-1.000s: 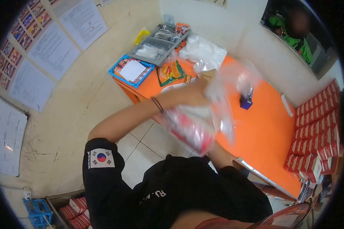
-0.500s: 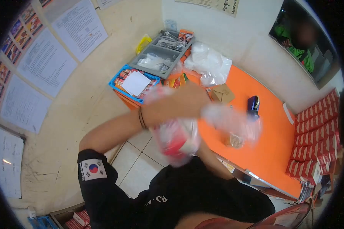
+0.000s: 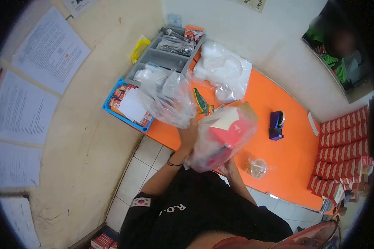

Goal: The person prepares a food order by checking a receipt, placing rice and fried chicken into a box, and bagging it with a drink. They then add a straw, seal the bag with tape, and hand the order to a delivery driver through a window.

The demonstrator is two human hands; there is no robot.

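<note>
My left hand [image 3: 188, 133], a dark band at its wrist, is closed at the lower end of a crumpled clear plastic bag [image 3: 167, 99]. This bag spreads over the blue basket's corner and the grey tray's near end in this view. Just right of it, a translucent plastic bag [image 3: 224, 139] with a red and white package inside is held up in front of my chest. Under its lower right side my right hand [image 3: 227, 167] grips it, the fingers mostly hidden behind the plastic.
On the orange table [image 3: 266, 99] are a tape dispenser [image 3: 276, 125], a small wrapped round item [image 3: 257, 168], and a pile of white plastic packs [image 3: 222, 68]. A grey cutlery tray [image 3: 166, 60] and blue basket [image 3: 108, 106] sit at left. Red boxes [image 3: 340, 153] are stacked right.
My left hand has swung from the right back to the left with the clear bag. The bag with the red and white package has shifted right. The view has turned slightly.
</note>
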